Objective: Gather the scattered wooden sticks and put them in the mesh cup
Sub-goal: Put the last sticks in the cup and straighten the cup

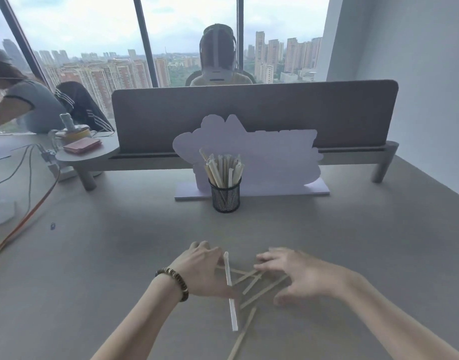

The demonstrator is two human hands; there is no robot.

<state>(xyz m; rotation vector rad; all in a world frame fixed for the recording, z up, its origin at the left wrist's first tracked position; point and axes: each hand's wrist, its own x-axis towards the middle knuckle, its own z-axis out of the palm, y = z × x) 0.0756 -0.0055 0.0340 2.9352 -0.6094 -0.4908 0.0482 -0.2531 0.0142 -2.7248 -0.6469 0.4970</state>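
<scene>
left hand (206,271): low over the near end of the bench (353,242), wrist bracelet (175,283) showing; fingers curled down at the left edge of the stick pile, touching the upper end of the white stick (229,287); whether it truly pinches that stick I cannot tell
right hand (298,275): spread wide and blurred on the pile's right side; fingers straight, thumb splayed toward the camera, nothing held; palm hovering over or brushing the stick tips
scattered sticks (259,287): a crossed heap between the two hands; most lie on a slant, low ends toward the camera on the left, high ends under the right hand's fingers; one strays off the pile's near side toward the bottom edge (242,333)
white stick's axis: nearly straight away from the camera, pointing roughly at the cup; it lies across the tan ones
mesh cup (225,196): dead ahead of the pile, well apart from it, standing upright and already stuffed with sticks (222,168) leaning left and right
nearer hand: close call; the cup sits just left of the pile's centre line, so the left hand looks marginally better placed for the carry
the turning point: sticks lie crosswise to each other; my read is they want raking parallel, long axes toward the cup, before a bundle can go in end-first
behind the cup: a pale cut-out board (262,154) against a grey divider (249,113); a person seated beyond it
left of the cup: cables (28,211) trailing over the bench
</scene>
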